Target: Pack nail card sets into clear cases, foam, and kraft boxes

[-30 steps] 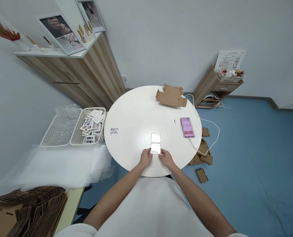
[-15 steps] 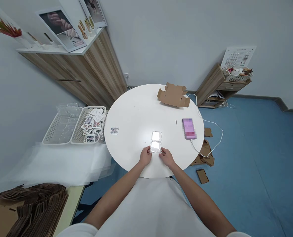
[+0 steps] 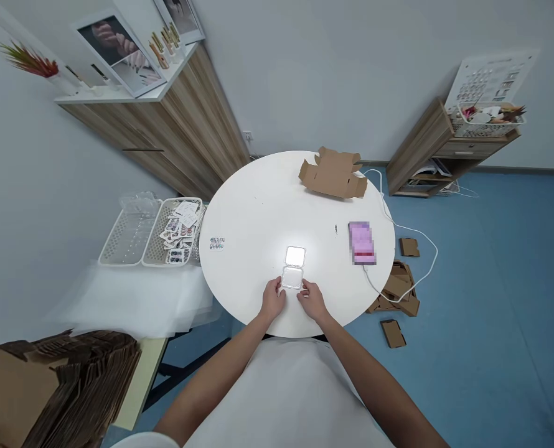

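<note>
A small clear plastic case lies unfolded on the white round table, its two square halves one behind the other, the far half bright with glare. My left hand grips the left edge of the near half between thumb and fingers. On the opposite edge, my right hand has its fingers closed at the near right corner. To the left lies a small card of press-on nails or similar shiny pieces, too small to make out fully.
An unfolded cardboard box lies at the table's far edge. A phone with a blurred screen is on the right, its white cable hanging off. Left of the table stand a basket of cards and a basket of clear cases.
My view has turned slightly to the left. Both hands stay at the case, which has barely shifted; the glare on its near half has faded.
</note>
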### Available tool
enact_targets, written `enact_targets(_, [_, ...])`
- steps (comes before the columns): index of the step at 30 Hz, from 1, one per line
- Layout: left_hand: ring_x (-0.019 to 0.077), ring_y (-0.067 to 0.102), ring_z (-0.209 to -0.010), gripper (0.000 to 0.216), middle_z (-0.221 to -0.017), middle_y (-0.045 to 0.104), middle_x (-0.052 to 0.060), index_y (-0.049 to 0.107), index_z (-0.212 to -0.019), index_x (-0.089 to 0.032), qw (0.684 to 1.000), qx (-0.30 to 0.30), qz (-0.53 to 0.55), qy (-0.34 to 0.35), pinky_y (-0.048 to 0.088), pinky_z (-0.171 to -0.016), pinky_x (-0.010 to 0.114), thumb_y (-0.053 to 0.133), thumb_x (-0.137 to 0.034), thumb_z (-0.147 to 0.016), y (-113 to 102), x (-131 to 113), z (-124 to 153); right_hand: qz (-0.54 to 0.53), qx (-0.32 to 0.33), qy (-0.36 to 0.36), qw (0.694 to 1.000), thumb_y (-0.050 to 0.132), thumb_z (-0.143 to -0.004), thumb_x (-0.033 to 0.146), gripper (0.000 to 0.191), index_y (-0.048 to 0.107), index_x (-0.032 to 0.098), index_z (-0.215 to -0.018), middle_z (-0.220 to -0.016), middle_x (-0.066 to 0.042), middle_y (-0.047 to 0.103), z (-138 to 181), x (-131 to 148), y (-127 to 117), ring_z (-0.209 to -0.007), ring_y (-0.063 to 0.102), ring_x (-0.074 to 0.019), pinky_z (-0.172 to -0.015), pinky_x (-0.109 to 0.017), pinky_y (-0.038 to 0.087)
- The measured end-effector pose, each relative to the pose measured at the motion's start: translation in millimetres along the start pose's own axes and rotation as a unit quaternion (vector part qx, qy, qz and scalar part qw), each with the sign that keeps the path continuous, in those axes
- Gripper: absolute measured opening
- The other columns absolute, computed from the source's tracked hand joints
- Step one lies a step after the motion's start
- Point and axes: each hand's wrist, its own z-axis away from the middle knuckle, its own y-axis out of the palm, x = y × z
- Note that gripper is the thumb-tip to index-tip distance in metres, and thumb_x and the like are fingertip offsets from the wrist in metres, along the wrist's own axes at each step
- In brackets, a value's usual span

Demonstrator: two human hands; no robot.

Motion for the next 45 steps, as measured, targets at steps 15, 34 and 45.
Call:
enact_targets(15, [0.0169,0.05,-0.099,0.046,-0.11,0.05,0.009,0.045,-0.116,-0.018,1.0,-0.003,0.011,-0.018,0.04,-0.086,0.033,0.052,-0.014,-0.07,-6.0,2.7,7.3,-0.014,-0.028,0.017,0.999,0.048,-0.068,0.029,0.061,0.032,0.018,-0.125,-0.102,-0.006,0.046,0.8,-10.2,5.2,-0.081,0.053,-0.0146,-0.074,-0.03,0.046])
enact_targets(34, [0.0205,0.051,-0.096,0.06,-0.108,0.045,0.008,0.034,-0.124,-0.02,0.934,0.056,-0.323,0.143,0.041,-0.081,0.03,0.056,-0.017,-0.068,-271.0,21.9,-148.3,0.209,-0.036,-0.101,0.972,0.05,-0.07,0.027,0.055,0.036,0.022,-0.123,-0.108,-0.007,0.048,-96.9,113.1,191.6,-0.088,0.049,-0.0175,-0.08,-0.035,0.041])
enact_targets(45, [0.0222,0.056,-0.085,0.052,-0.095,0.056,0.008,0.036,-0.118,-0.023,0.845,0.178,-0.495,0.095,0.041,-0.065,0.028,0.055,-0.018,-0.07,-270.1,9.9,-190.6,0.401,-0.017,-0.031,0.916,0.061,-0.065,0.033,0.067,0.031,0.033,-0.125,-0.112,-0.005,0.04,-151.6,141.9,237.0,-0.102,0.037,-0.0223,-0.084,-0.037,0.027])
